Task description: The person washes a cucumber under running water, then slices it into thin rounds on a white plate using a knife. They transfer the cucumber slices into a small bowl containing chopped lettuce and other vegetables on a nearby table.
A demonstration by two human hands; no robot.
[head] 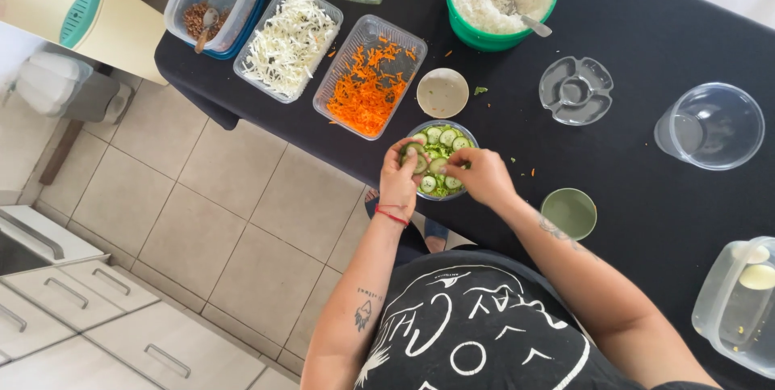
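Both hands meet over a clear salad bowl (pixel 441 159): left hand (pixel 399 180) pinches a cucumber slice (pixel 417 162) at its near-left rim, right hand (pixel 483 175) curls, fingertips inside.

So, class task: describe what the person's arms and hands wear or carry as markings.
Both arms are bare to the shoulder, no sleeves reaching them. The left hand has a thin red cord bracelet at the wrist and a small dark tattoo on the forearm. The right hand wears nothing; a dark tattoo marks its forearm.
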